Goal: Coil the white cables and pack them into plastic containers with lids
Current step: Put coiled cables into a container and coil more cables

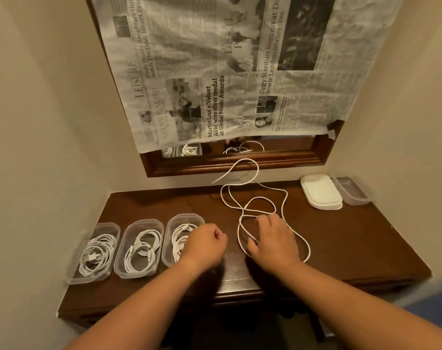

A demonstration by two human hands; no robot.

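A long white cable point(261, 198) lies in loose loops across the middle of the dark wooden table point(353, 248), one loop rising toward the mirror frame. My right hand point(275, 242) rests on the near loops, fingers spread over the cable. My left hand point(206, 245) is curled into a loose fist beside the rightmost of three clear plastic containers point(182, 222). Each of the three holds coiled white cables: left container point(94, 252), middle container point(139, 248). None has a lid on.
A stack of white lids point(321, 192) and an empty clear container point(352, 192) sit at the back right corner. A mirror in a wooden frame point(235, 161), mostly covered by newspaper point(227, 66), hangs behind. Walls close in on both sides.
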